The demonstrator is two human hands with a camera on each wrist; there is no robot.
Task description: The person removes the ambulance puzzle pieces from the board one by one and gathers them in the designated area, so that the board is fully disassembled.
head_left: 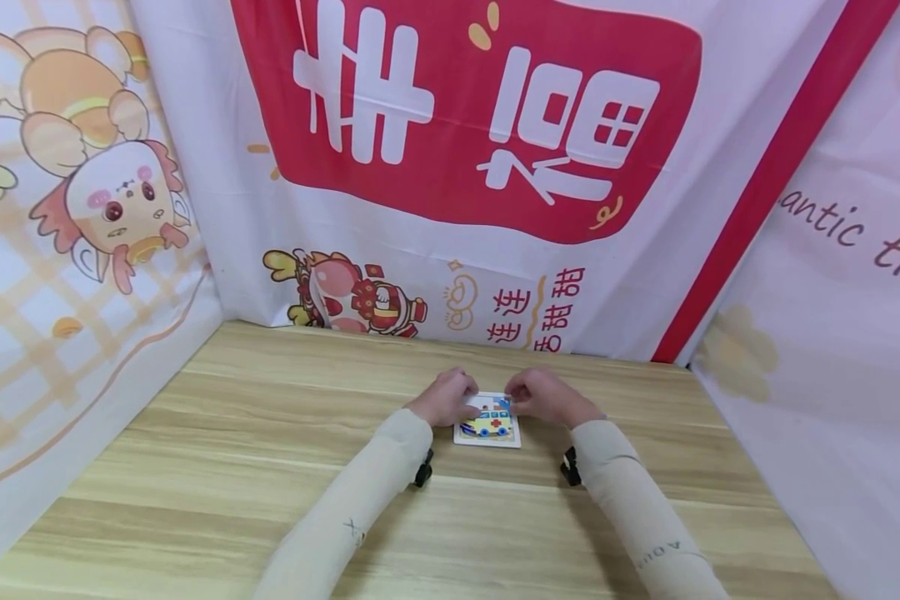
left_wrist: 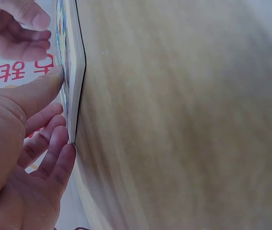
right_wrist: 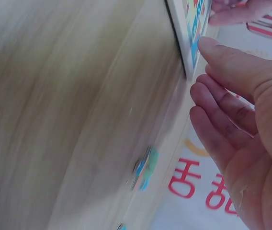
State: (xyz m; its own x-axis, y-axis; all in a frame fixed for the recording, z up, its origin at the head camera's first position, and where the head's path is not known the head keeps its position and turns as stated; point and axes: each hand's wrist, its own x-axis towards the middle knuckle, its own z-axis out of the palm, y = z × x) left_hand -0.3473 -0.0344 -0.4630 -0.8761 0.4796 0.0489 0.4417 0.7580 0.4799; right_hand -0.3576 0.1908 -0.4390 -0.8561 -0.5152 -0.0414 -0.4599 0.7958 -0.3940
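A small white puzzle board (head_left: pixel 487 423) with an ambulance picture lies flat on the wooden table (head_left: pixel 270 433). My left hand (head_left: pixel 453 398) is at its far left corner. In the left wrist view the left thumb (left_wrist: pixel 40 91) presses the board's face (left_wrist: pixel 73 67) while the fingertips (left_wrist: pixel 65 153) touch its edge. My right hand (head_left: pixel 528 400) is at the far right corner. There the right thumb (right_wrist: pixel 222 52) touches the board (right_wrist: pixel 187 28), and the fingers (right_wrist: pixel 212 115) lie relaxed just off the corner.
A small blurred coloured piece (right_wrist: pixel 144 168) lies on the table past the board, near the back wall. Printed cloth banners (head_left: pixel 465 167) close in the table at the back and both sides. Bare wood (head_left: pixel 495 533) stretches toward me between my sleeves.
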